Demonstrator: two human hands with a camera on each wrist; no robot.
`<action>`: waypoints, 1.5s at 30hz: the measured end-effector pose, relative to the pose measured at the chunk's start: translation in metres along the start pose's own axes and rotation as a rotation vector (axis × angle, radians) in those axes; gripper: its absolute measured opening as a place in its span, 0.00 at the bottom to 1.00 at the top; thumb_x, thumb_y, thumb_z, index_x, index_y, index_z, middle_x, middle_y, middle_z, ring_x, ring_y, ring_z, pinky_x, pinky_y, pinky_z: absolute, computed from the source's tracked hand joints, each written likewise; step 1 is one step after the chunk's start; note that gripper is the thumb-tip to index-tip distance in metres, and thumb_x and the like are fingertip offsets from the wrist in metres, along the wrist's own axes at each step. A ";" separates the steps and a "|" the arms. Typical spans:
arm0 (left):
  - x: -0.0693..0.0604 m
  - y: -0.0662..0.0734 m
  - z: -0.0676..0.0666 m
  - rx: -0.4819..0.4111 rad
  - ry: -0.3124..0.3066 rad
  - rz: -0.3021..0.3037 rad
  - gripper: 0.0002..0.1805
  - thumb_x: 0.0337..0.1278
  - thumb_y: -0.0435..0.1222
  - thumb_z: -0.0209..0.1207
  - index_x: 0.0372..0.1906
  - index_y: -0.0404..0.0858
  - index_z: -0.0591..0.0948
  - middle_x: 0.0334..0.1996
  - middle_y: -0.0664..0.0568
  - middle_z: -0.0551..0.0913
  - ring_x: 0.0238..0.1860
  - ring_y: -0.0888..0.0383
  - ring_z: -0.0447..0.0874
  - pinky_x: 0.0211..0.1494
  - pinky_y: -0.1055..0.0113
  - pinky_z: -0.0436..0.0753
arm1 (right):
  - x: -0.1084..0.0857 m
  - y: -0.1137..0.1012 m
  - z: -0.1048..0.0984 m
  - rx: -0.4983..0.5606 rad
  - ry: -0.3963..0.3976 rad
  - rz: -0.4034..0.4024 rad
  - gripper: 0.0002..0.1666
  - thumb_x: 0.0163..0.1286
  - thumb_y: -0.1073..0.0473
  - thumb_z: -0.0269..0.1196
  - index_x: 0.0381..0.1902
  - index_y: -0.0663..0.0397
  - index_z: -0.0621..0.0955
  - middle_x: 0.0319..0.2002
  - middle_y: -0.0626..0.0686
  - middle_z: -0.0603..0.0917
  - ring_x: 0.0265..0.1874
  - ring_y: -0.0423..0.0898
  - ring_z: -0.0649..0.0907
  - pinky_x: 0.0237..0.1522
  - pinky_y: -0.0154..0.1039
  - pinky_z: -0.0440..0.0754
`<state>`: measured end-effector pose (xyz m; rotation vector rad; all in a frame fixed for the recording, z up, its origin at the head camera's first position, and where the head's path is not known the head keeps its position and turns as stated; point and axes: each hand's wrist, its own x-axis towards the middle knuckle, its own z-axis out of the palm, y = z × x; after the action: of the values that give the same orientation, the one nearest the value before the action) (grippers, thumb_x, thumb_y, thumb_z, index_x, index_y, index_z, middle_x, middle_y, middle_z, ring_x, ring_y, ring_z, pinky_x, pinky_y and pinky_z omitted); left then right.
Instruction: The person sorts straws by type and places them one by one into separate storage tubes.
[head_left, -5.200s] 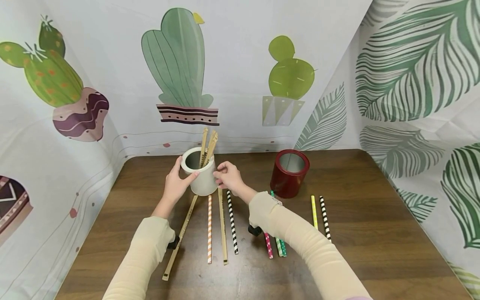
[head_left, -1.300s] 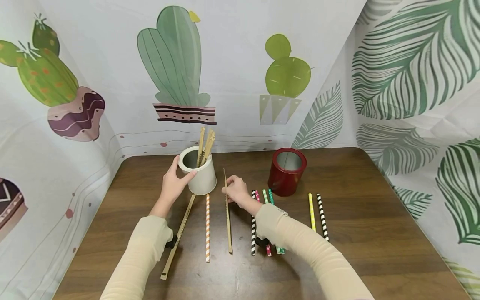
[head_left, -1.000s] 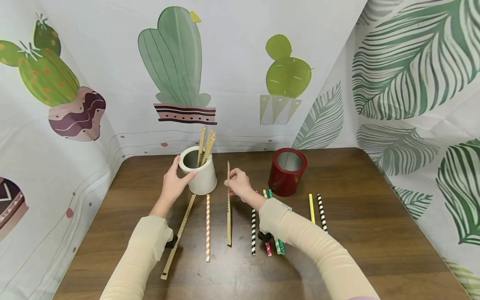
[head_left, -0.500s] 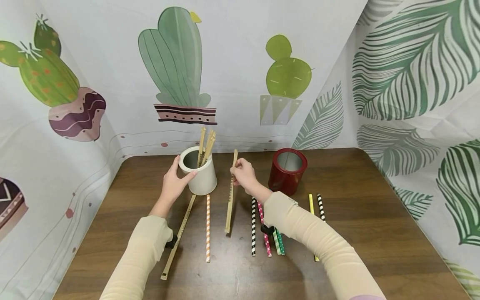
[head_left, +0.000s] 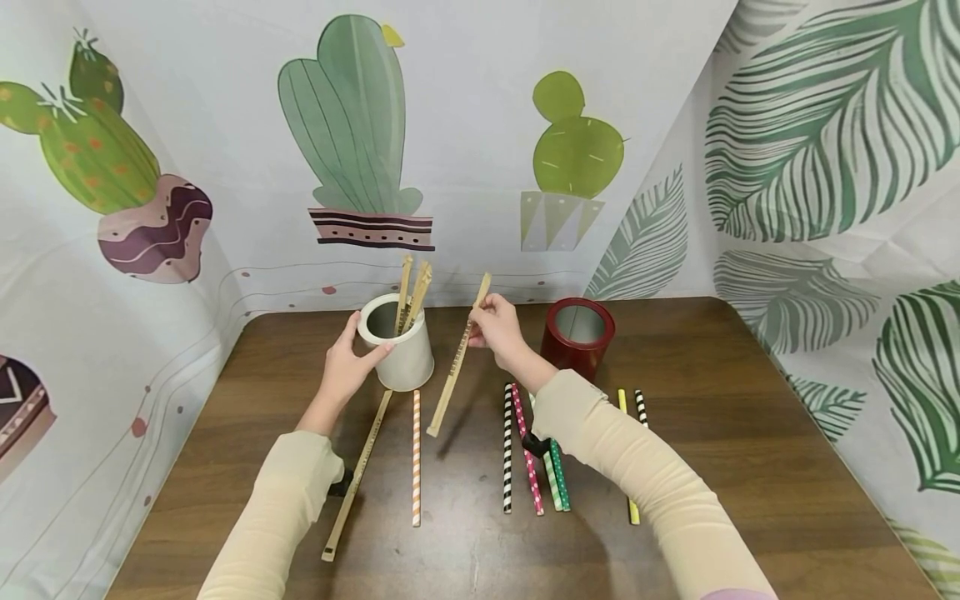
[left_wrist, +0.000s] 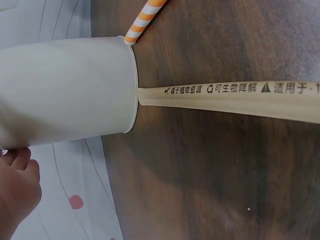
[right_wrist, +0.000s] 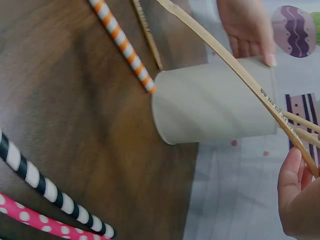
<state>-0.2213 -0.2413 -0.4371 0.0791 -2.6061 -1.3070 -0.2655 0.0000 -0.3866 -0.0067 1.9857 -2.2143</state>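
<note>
My right hand (head_left: 498, 327) pinches a paper-wrapped straw (head_left: 456, 362) near its upper end. This straw hangs tilted above the table, lower end to the left, just right of the white can (head_left: 405, 365). My left hand (head_left: 347, 373) grips that can at its rim, thumb in front. Several wrapped straws (head_left: 418, 293) stand inside it. Another wrapped straw (head_left: 360, 471) lies below the can, beside an orange-striped straw (head_left: 416, 467). In the right wrist view, the held wrapped straw (right_wrist: 235, 62) crosses in front of the can.
A red can (head_left: 562, 350) stands at the back right, partly behind my right forearm. Black-striped (head_left: 507, 450), pink-dotted (head_left: 534, 483) and green straws (head_left: 558, 487) lie right of centre. Yellow (head_left: 622, 400) and black-striped straws (head_left: 641, 408) lie farther right, partly covered by my sleeve.
My right hand has moved a black-striped straw right, next to the pink one, then lifted a wrapped straw off the table, up and right. My left hand stays on the white can.
</note>
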 end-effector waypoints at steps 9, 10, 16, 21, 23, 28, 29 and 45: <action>0.001 -0.001 -0.003 -0.022 -0.036 -0.018 0.47 0.43 0.51 0.62 0.68 0.45 0.52 0.66 0.43 0.56 0.65 0.43 0.56 0.65 0.49 0.59 | 0.001 -0.026 -0.003 0.149 0.004 -0.034 0.08 0.57 0.73 0.50 0.27 0.56 0.66 0.21 0.52 0.74 0.14 0.40 0.76 0.17 0.31 0.78; 0.002 -0.002 -0.003 -0.023 -0.041 -0.018 0.46 0.43 0.51 0.62 0.68 0.46 0.52 0.66 0.43 0.56 0.65 0.43 0.56 0.65 0.49 0.58 | 0.001 -0.029 -0.003 0.162 0.002 -0.040 0.08 0.57 0.73 0.50 0.27 0.55 0.66 0.22 0.52 0.75 0.14 0.40 0.76 0.17 0.31 0.78; 0.003 -0.004 -0.006 -0.043 -0.069 -0.021 0.46 0.44 0.51 0.62 0.68 0.47 0.52 0.66 0.43 0.55 0.65 0.42 0.54 0.65 0.48 0.56 | 0.000 -0.047 -0.007 0.191 -0.012 -0.080 0.08 0.57 0.72 0.51 0.28 0.55 0.66 0.23 0.51 0.75 0.17 0.40 0.77 0.18 0.30 0.78; 0.004 -0.006 -0.008 -0.039 -0.095 -0.041 0.48 0.44 0.51 0.61 0.69 0.47 0.48 0.68 0.44 0.52 0.66 0.42 0.52 0.66 0.47 0.55 | 0.001 -0.060 -0.008 0.205 -0.003 -0.097 0.05 0.59 0.71 0.52 0.33 0.60 0.68 0.25 0.51 0.75 0.19 0.41 0.78 0.19 0.30 0.79; 0.004 -0.006 -0.009 -0.039 -0.101 -0.044 0.48 0.45 0.51 0.61 0.69 0.47 0.48 0.68 0.44 0.52 0.66 0.42 0.52 0.66 0.47 0.55 | 0.001 -0.065 -0.008 0.210 0.001 -0.105 0.05 0.60 0.70 0.53 0.34 0.60 0.68 0.25 0.50 0.74 0.20 0.41 0.78 0.19 0.30 0.79; 0.004 -0.005 -0.010 -0.054 -0.116 -0.050 0.48 0.45 0.50 0.61 0.69 0.46 0.47 0.68 0.45 0.51 0.66 0.41 0.52 0.65 0.47 0.56 | 0.001 -0.077 -0.007 0.243 0.009 -0.133 0.06 0.60 0.70 0.54 0.33 0.57 0.68 0.26 0.50 0.73 0.21 0.41 0.79 0.19 0.30 0.79; 0.004 -0.004 -0.011 -0.060 -0.120 -0.050 0.49 0.45 0.50 0.61 0.69 0.46 0.47 0.68 0.45 0.50 0.66 0.42 0.51 0.66 0.47 0.56 | 0.001 -0.079 -0.007 0.251 0.013 -0.138 0.07 0.60 0.70 0.54 0.32 0.56 0.69 0.26 0.50 0.73 0.21 0.41 0.79 0.20 0.29 0.79; 0.008 -0.004 -0.011 -0.091 -0.144 -0.041 0.50 0.45 0.49 0.61 0.69 0.44 0.45 0.68 0.45 0.50 0.66 0.45 0.53 0.66 0.51 0.57 | 0.012 -0.075 0.006 0.150 0.061 -0.139 0.08 0.60 0.71 0.55 0.38 0.61 0.71 0.25 0.48 0.73 0.24 0.40 0.78 0.22 0.28 0.78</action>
<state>-0.2269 -0.2534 -0.4329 0.0238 -2.6709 -1.4951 -0.2855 0.0003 -0.3127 -0.0611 1.8977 -2.4741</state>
